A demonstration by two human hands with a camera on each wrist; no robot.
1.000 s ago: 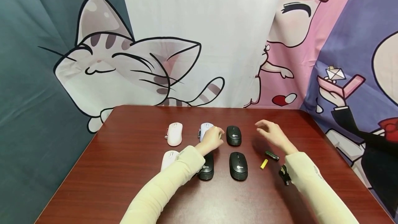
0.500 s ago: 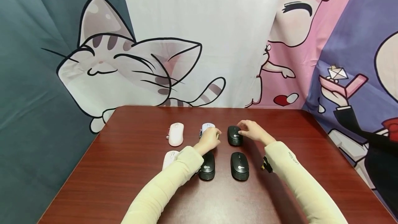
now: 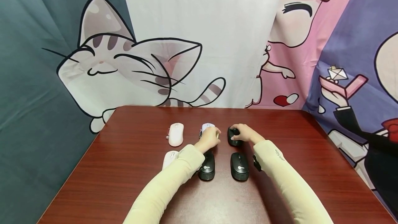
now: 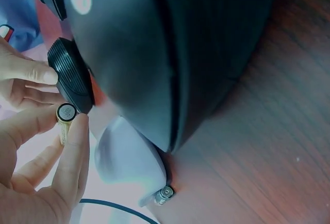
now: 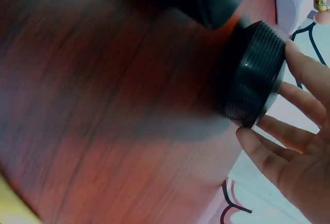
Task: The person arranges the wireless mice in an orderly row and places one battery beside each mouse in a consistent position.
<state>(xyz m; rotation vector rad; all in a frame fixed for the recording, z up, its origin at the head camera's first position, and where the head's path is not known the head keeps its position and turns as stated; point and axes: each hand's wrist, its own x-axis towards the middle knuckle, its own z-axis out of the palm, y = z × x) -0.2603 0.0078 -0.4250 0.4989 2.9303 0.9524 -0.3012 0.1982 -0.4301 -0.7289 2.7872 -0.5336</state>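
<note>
In the head view my left hand [image 3: 209, 139] hovers over the middle of the mouse group, beside a pale bluish mouse [image 3: 207, 126]. The left wrist view shows its thumb and fingers pinching a small yellow battery [image 4: 65, 121], flat end toward the camera. My right hand [image 3: 247, 133] grips the back right black computer mouse [image 3: 234, 137], thumb on one side and fingers along the other. Up close in the right wrist view, that mouse's ribbed side [image 5: 263, 59] faces the camera. A small silvery cylinder [image 4: 164, 195] lies against the pale mouse.
A white mouse [image 3: 176, 134] sits at the back left, another white mouse [image 3: 169, 158] partly behind the left sleeve. Two more black mice stand in front, one near the left sleeve [image 3: 207, 167] and one [image 3: 239, 166] to its right. A patterned cloth [image 3: 199, 9] hangs behind the table.
My right hand has come left from the table's right side and taken hold of the back right black mouse. Its sleeve now covers the loose batteries seen earlier. The left hand stays nearly still.
</note>
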